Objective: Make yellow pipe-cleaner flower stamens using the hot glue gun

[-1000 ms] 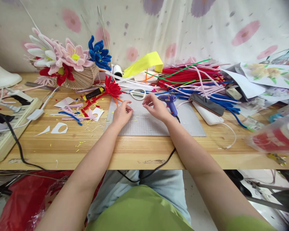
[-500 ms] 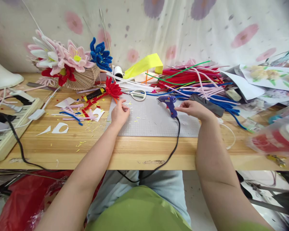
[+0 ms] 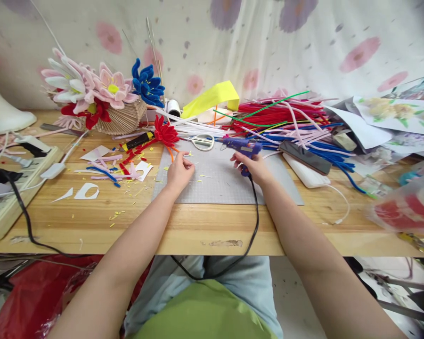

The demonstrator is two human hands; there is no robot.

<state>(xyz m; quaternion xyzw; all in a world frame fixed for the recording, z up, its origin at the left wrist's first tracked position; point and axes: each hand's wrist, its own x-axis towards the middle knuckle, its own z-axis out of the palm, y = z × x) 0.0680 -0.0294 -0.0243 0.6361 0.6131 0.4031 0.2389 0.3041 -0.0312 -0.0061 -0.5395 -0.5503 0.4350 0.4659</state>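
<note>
The left arm [image 3: 127, 245] and right arm [image 3: 304, 245] slant inward from the lower corners. Just left of centre, the left hand [image 3: 180, 172] curls, thumb near fingertips; just right of centre, the right hand [image 3: 251, 167] grips — fingers bent, pointing left.

Looks bright and even across the table [image 3: 134, 240], under soft, diffuse light of uncertain direction, with only faint shadows. Drops into deeper shade beneath at left. Reads fairly crisp mid-view, yet softens slightly around the glue gun [image 3: 243, 147]. Smears and stretches toward the right edge, worst at the cup [image 3: 406, 210]. Darkens in the upper right corner. Widens the forearms [image 3: 127, 263] toward the bottom.
</note>
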